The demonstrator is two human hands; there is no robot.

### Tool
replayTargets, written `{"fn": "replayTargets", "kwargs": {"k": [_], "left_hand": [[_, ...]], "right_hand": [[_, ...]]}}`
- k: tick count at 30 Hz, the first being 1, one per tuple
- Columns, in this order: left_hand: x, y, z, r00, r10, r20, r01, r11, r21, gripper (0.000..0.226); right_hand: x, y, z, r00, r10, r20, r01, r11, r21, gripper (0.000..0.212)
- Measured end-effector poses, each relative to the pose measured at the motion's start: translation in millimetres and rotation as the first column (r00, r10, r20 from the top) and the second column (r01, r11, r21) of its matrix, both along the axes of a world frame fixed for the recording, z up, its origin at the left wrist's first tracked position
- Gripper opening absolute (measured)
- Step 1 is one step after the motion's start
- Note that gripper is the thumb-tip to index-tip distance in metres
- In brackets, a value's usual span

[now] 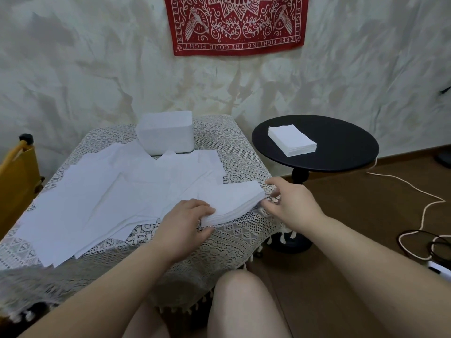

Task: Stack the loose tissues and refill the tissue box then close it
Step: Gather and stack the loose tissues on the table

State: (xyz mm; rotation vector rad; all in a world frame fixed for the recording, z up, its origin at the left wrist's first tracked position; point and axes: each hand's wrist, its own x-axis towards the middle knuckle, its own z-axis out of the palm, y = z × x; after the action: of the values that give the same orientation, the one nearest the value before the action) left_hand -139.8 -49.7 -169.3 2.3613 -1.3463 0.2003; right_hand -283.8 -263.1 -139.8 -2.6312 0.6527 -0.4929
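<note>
A bare knee fills the near edge. The left hand pinches the tissue stack, thumb under its near corner; loose tissues overlap, edges indistinct. The right hand, fingers spread, touches its far end. The tissue box stands behind, its opening unseen.

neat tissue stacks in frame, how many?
2. One stack lies at the lace table's right edge, gripped by the left hand, with the right hand at its far end. The other stack sits on the black round table. Loose sheets could hide more.
</note>
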Motion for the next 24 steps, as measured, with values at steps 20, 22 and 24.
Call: {"fn": "replayTargets", "kwargs": {"k": [20, 22, 24], "left_hand": [[-2, 3, 22, 0.942, 0.087, -0.323, -0.156, 0.968, -0.197, 0.053], [0, -2, 36, 0.763, 0.082, -0.642, -0.36, 0.878, -0.315, 0.074], [5, -6, 44, 0.473, -0.101, -0.875, -0.462, 0.818, -0.344, 0.095]], "right_hand": [[43, 28, 33, 0.976, -0.17, 0.134, -0.054, 0.41, 0.911, 0.022], [35, 35, 39, 0.947, -0.163, 0.276, -0.206, 0.348, 0.915, 0.025], [29, 39, 41, 0.91, -0.179, 0.375, -0.326, 0.251, 0.911, 0.028]]}}
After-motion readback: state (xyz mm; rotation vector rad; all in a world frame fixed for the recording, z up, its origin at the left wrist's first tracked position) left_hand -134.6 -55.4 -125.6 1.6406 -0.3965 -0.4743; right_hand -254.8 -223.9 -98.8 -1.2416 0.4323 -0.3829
